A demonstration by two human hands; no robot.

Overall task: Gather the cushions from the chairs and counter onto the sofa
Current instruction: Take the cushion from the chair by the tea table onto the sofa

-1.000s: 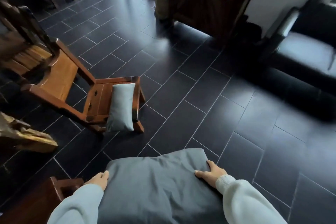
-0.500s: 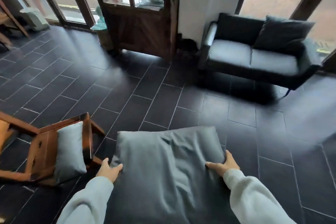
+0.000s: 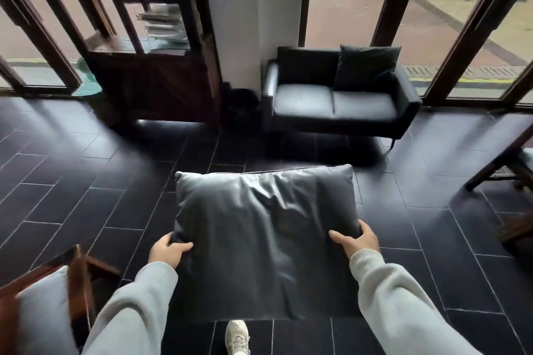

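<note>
Carrying a big dark cushion toward the sofa

I judge it soft, light and slick-skinned; my left hand and right hand pinch its side edges, thumbs on top, fingers hidden beneath. Its near edge covers my body; a pale cushion sits cut off left.

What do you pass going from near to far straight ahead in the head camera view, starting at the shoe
Shoe → large dark cushion held between left hand and right hand → bare dark floor tiles → black sofa → dark cushion on the sofa → window.
</note>
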